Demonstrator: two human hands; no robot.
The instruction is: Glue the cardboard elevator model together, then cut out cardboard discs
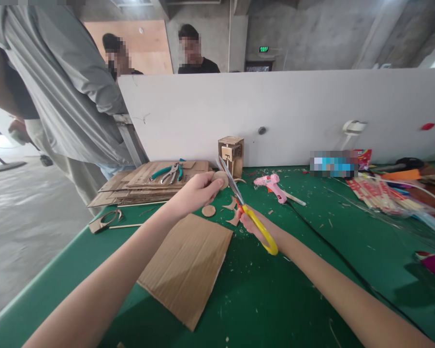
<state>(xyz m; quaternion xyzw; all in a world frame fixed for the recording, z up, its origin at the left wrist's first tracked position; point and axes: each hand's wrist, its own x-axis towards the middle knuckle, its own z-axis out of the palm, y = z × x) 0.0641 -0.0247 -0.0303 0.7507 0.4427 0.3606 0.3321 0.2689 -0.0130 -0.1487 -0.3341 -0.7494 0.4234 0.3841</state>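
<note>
My left hand (202, 190) pinches a small round cardboard disc (220, 179) above the table. In my right hand (253, 223) is a pair of scissors (260, 223) with yellow and orange handles, its blades partly apart and pointing up beside the disc's right edge. Below them a second cardboard disc (208, 210) lies flat, and curved cardboard offcuts (234, 220) are scattered beside it. A square cardboard sheet (188, 266) lies under my left forearm. Behind the hands stands a small cardboard box structure (232, 150).
Stacked cardboard (137, 186) carries teal-handled pliers (170, 173) at left. A pink glue gun (271, 186) with a black cord lies right of my hands. Wrapped sticks (373, 195) lie farther right. A white partition (203, 116) borders the green table (268, 295); a person in grey (68, 87) stands left.
</note>
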